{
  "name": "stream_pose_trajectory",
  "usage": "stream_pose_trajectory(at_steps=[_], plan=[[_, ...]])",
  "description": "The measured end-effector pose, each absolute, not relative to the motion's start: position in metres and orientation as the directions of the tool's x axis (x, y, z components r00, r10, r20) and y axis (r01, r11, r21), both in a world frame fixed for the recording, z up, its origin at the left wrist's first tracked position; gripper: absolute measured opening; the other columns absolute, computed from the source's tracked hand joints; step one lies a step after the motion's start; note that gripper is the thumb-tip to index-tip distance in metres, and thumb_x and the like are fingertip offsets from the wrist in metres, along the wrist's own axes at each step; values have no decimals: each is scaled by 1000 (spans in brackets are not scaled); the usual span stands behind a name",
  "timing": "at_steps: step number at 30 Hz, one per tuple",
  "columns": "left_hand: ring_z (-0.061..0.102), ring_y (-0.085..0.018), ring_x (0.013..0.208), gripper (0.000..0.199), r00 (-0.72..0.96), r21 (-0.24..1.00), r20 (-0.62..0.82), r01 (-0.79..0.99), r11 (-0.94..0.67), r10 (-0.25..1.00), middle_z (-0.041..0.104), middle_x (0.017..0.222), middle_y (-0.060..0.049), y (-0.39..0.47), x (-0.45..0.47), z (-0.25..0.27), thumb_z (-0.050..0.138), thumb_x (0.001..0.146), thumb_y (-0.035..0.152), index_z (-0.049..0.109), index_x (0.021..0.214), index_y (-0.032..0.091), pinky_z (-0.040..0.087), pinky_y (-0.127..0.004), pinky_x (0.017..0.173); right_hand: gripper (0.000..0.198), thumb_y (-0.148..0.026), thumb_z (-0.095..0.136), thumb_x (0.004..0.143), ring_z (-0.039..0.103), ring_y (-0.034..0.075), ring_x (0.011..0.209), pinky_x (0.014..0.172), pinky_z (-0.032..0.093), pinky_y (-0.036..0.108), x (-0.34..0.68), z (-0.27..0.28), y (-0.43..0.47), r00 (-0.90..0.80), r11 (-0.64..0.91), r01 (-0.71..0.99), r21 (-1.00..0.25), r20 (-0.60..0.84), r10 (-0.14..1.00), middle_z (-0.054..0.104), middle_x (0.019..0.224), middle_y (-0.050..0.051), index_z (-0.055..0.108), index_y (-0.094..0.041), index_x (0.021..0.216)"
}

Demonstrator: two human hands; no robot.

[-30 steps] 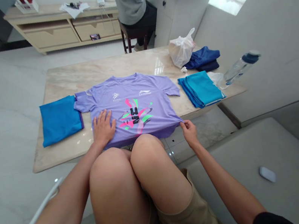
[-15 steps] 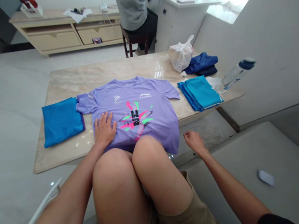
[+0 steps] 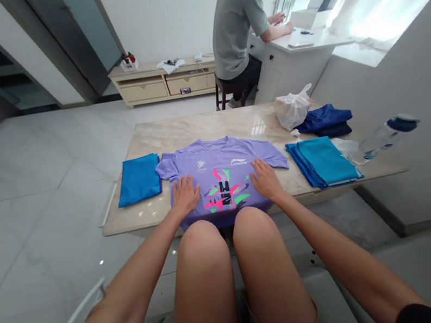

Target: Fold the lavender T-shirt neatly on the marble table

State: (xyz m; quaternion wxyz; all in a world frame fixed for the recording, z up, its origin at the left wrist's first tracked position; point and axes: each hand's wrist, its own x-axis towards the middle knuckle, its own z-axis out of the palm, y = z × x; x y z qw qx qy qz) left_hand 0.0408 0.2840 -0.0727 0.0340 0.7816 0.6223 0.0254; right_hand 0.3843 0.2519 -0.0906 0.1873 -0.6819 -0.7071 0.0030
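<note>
The purple T-shirt (image 3: pixel 215 162) lies spread face up on the marble-look table (image 3: pixel 193 125) in front of me, its collar pointing away and its lower part running over the near edge, partly hidden behind my knees (image 3: pixel 254 224). My left hand (image 3: pixel 185 194) rests palm down on the shirt's left side, fingers extended and slightly spread, gripping nothing. My right hand (image 3: pixel 265 178) lies on its right side, fingers stretched out too, so the colorful print sits between my hands. The sleeve on my left reaches the folded blue cloth (image 3: pixel 139 180); the other sleeve ends just beside the folded turquoise cloth (image 3: pixel 326 160). Farther right are a clear bottle (image 3: pixel 386 138), dark blue clothing (image 3: pixel 324 118) and a white plastic bag (image 3: pixel 293 109). Beyond the table, a person in a gray top (image 3: pixel 234 20) sits on a stool (image 3: pixel 223 93) at a white desk (image 3: pixel 286 69).
</note>
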Motion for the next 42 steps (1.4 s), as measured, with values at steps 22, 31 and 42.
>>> stream_pose_trajectory(at_steps=[22, 31, 42], plan=[[17, -36, 177, 71, 190, 145, 7, 971, -189, 982, 27, 189, -7, 407, 54, -103, 33, 115, 51, 36, 181, 24, 13, -64, 143, 72, -47, 27, 118, 21, 34, 176, 142, 16, 57, 398, -121, 371, 139, -135, 985, -111, 26, 990, 25, 188, 16, 36, -12, 180], [21, -35, 176, 68, 207, 197, 27, 958, -208, 978, 32, 187, -9, 428, 54, -103, 35, 114, 47, 42, 178, 22, 15, -65, 143, 70, -46, 30, 116, 28, 36, 174, 140, 22, 61, 402, -125, 396, 110, -98, 985, -140, 85, 990, 33, 185, 20, 43, -11, 176], [35, -29, 172, 67, 235, 154, 84, 957, -246, 968, 40, 182, -17, 291, 19, -105, 32, 114, 38, 43, 175, 10, 23, -53, 144, 67, -41, 33, 117, 26, 32, 175, 141, 24, 59, 392, -128, 259, -94, 118, 978, -173, 145, 985, 31, 185, 19, 40, -11, 176]])
